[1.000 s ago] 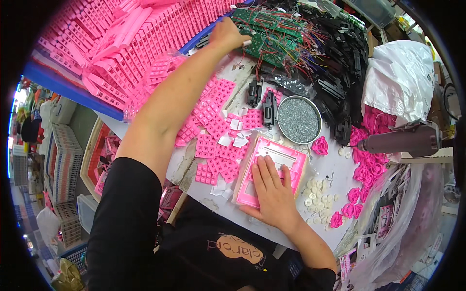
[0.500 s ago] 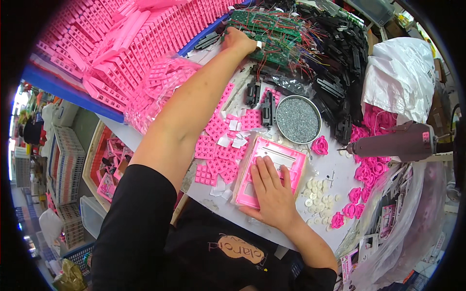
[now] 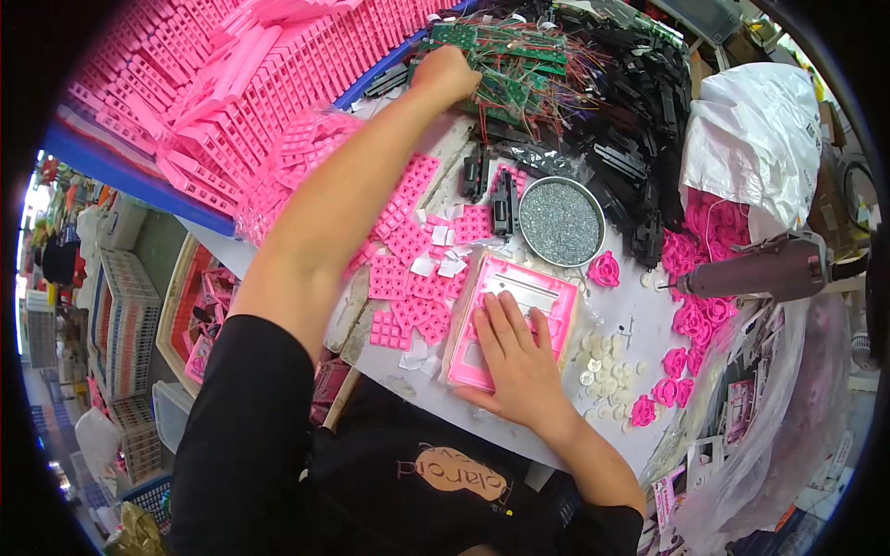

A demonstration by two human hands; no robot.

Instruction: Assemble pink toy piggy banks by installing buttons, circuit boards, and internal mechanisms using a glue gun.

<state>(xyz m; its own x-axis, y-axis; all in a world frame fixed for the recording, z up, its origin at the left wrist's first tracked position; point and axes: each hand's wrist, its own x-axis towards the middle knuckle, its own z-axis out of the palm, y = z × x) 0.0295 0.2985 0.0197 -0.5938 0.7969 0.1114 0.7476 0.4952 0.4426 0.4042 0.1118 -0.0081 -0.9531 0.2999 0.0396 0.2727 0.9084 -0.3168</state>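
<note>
My left hand (image 3: 446, 76) reaches to the back of the table and is closed at the near edge of a stack of green circuit boards (image 3: 505, 91) with thin coloured wires. Its fingertips are hidden, but it appears to grip a board there. Nearer to me, my right hand (image 3: 521, 369) lies with fingers spread on a pink plastic casing (image 3: 559, 317). A silvery strip shows inside this casing, above the fingertips. Left of the casing lie pink button pads (image 3: 387, 276) and small white paper pieces (image 3: 424, 267).
A round tin of small metal screws (image 3: 562, 222) stands behind the casing. To the right lie white discs (image 3: 607, 375), pink rose-shaped parts (image 3: 665, 389) and an electric screwdriver (image 3: 756, 271). Black plastic parts (image 3: 640, 120) fill the back right. A blue-edged crate of pink casings (image 3: 260, 102) stands left.
My left hand has shifted slightly left, and the wired boards beside it have moved. My right hand stays flat on the casing. The whole view has shifted a little.
</note>
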